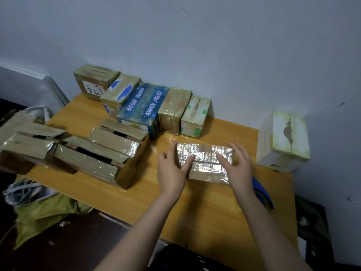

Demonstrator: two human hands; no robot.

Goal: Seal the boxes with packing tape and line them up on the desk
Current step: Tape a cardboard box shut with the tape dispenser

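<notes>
A small cardboard box [205,159] covered in shiny clear tape lies on the wooden desk [156,192] in front of me. My left hand [172,169] touches its left end with straight, spread fingers. My right hand [237,165] rests against its right end, fingers also straight. Several sealed boxes stand in a row by the wall, among them a blue printed box [142,108] and a taped brown box [172,112]. A blue tape roll [262,194] peeks out behind my right forearm.
Three open-flapped cardboard boxes [97,153] sit on the desk's left side, one overhanging the edge. A white tissue box [283,137] stands at the right end. A yellow-green bag [43,210] lies on the floor to the left. The wall runs right behind the row.
</notes>
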